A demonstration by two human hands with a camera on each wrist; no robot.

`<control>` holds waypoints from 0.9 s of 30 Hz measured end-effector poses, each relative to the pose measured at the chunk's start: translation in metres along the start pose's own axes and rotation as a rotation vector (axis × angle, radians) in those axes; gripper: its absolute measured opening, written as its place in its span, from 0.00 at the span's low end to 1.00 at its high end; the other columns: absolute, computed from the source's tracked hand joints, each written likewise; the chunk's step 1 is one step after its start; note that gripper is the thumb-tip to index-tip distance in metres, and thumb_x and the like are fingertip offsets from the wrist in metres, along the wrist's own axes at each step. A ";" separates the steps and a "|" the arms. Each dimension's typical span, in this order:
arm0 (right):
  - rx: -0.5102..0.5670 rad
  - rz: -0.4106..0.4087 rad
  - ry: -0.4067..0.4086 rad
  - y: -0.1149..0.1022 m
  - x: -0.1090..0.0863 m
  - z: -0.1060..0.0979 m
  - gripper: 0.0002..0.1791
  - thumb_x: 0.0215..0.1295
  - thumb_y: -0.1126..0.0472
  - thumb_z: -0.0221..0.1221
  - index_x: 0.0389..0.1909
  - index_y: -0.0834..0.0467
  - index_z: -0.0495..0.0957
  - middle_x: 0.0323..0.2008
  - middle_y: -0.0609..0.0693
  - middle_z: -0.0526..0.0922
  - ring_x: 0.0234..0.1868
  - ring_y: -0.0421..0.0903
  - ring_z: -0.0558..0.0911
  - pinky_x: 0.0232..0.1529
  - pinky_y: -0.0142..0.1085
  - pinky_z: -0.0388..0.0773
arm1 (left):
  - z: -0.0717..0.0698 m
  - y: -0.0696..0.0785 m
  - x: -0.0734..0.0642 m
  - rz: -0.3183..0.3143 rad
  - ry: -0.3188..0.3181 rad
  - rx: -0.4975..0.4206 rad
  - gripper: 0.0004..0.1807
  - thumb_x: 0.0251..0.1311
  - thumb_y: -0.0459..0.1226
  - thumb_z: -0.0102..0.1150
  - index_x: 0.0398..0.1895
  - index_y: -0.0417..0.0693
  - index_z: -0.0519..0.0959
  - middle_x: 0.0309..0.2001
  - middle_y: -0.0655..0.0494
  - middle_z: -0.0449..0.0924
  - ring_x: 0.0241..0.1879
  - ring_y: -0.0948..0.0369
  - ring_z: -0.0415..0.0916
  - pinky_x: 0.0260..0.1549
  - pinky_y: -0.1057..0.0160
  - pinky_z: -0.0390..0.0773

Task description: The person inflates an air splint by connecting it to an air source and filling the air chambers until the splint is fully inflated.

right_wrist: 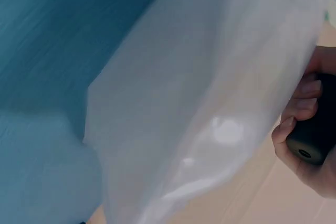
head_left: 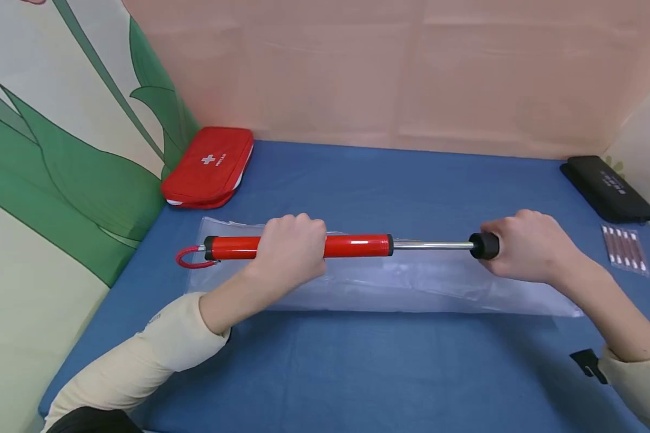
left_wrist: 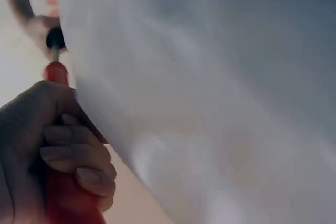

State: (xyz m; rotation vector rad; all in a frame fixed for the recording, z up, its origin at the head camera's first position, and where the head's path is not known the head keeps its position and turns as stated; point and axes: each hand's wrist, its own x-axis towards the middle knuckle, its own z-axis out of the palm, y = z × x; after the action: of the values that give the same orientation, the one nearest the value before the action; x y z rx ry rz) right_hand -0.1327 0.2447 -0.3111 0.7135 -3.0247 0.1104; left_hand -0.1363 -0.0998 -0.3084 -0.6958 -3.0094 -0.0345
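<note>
Above clear plastic bag (head_left: pixel 390 288), red pump (head_left: pixel 352 246), steel rod extended, black handle.

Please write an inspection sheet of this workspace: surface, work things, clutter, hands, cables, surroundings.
Surface: blue cloth.
Work things: red pump, rod drawn out, above clear plastic bag.
Clutter: red first-aid pouch back left; black case and swab packet right.
Hands: left hand grips the red barrel; right hand grips the black handle.
Cables: nothing seen.
Surroundings: peach backdrop, leaf-pattern panel left.
</note>
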 end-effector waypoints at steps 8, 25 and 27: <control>-0.071 -0.012 0.116 -0.027 0.006 0.002 0.12 0.39 0.65 0.61 0.12 0.52 0.66 0.10 0.43 0.58 0.13 0.42 0.59 0.15 0.35 0.55 | -0.002 0.019 0.003 0.032 0.022 0.042 0.09 0.42 0.40 0.71 0.25 0.47 0.82 0.14 0.56 0.70 0.13 0.61 0.68 0.17 0.64 0.75; -0.078 0.020 0.121 -0.095 0.031 0.027 0.12 0.38 0.62 0.64 0.17 0.55 0.67 0.10 0.46 0.62 0.11 0.42 0.63 0.14 0.35 0.64 | 0.009 0.044 0.004 0.046 0.012 0.103 0.12 0.41 0.43 0.73 0.25 0.48 0.81 0.14 0.56 0.70 0.12 0.62 0.68 0.16 0.65 0.75; -0.095 0.012 0.131 -0.082 0.030 0.028 0.11 0.39 0.62 0.63 0.18 0.54 0.68 0.10 0.46 0.62 0.11 0.44 0.63 0.13 0.37 0.63 | 0.012 0.030 0.001 0.020 -0.012 0.072 0.15 0.40 0.45 0.74 0.28 0.47 0.82 0.15 0.56 0.72 0.13 0.62 0.69 0.19 0.63 0.78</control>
State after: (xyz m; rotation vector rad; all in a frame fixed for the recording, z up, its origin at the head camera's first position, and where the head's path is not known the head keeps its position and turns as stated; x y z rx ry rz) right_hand -0.1228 0.1560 -0.3325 0.6533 -2.8884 0.0128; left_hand -0.1250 -0.0720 -0.3199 -0.7216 -2.9971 0.0789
